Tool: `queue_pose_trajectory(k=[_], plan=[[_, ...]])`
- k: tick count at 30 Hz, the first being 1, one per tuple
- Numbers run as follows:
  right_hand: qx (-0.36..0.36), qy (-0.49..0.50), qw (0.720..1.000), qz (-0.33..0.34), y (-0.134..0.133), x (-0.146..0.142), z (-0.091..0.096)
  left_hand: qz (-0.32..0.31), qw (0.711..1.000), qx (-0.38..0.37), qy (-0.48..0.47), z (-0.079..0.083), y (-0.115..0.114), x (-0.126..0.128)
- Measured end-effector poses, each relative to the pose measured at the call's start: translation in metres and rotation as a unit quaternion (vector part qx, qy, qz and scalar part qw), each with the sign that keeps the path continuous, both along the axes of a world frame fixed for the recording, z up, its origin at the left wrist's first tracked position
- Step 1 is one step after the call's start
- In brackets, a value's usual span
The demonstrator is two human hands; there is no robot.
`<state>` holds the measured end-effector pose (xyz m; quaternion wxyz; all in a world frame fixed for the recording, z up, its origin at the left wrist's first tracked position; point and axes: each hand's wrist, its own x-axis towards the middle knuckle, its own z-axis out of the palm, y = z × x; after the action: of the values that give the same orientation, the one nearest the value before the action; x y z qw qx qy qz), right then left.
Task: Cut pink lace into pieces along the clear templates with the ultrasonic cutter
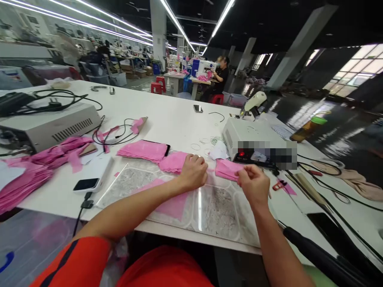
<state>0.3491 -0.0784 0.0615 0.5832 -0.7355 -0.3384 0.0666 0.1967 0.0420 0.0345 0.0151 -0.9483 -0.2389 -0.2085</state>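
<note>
My left hand [194, 171] rests with curled fingers on pink fabric over a clear plastic sheet [209, 207] laid on the white table [167, 115]. My right hand [254, 183] pinches the edge of a small pink fabric piece [226, 168] just in front of a white machine [254, 139] with a red light. Two stacks of pink fabric pieces, a wide one [143, 150] and a smaller one [173, 161], lie just left of my left hand. Another pink piece [173, 205] lies under the plastic sheet beneath my left forearm.
A grey box unit [50, 125] with cables stands at the left, with a heap of pink fabric [36, 167] beside it. A white phone-like device [88, 184] lies near the front edge. Red scissors [279, 184] lie right of my right hand. A person sits sewing at a far table [220, 75].
</note>
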Motion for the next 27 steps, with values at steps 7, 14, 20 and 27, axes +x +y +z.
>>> queue_pose_trajectory(k=[7, 14, 20, 27], plan=[[-0.230, -0.110, 0.967, -0.004, -0.103, 0.002, -0.066, -0.259, 0.962, 0.032, 0.084, -0.030, -0.050, -0.041], [-0.345, -0.146, 0.927, -0.025, -0.137, 0.004, -0.062, -0.306, 0.946, -0.071, 0.084, -0.019, -0.050, -0.050], [-0.262, -0.198, 0.944, 0.038, -0.128, -0.004, -0.059, -0.306, 0.944, -0.082, 0.097, -0.019, -0.047, -0.040], [-0.301, -0.260, 0.912, 0.094, -0.115, 0.016, -0.064, -0.252, 0.953, -0.019, 0.166, -0.017, -0.055, -0.025]])
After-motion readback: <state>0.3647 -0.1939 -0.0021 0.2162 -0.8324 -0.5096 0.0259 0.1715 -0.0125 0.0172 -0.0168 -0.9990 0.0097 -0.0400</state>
